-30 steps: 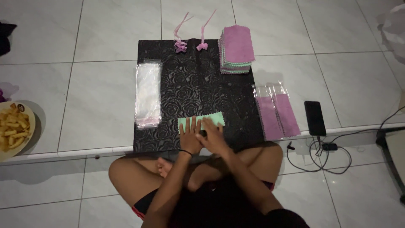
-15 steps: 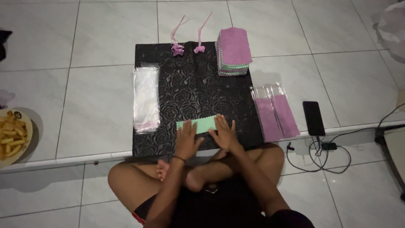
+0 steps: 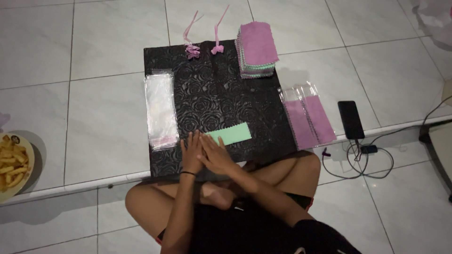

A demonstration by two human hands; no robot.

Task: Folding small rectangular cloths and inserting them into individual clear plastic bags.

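Here, seated cross-legged on tiled floor [image 3: 103, 117], head view. Left hand [image 3: 191, 153] flat, fingers spread, palm down on near edge of black mat [image 3: 216, 99]. Right hand [image 3: 217, 154] also flat and open, laid partly across the left, fingertips touching the near end of green cloth [image 3: 233, 133]; nothing pinched in either grip. Green cloth lying flat on mat, just ahead of both hands. Clear bags [image 3: 160, 110] at mat's left edge; cloth stack [image 3: 256, 49] at far right corner; 2 ribbons [image 3: 202, 35] at far edge. Bagged pink cloths [image 3: 308, 117] and phone [image 3: 351, 119] right of mat. Plate of fries [image 3: 14, 164] far left.
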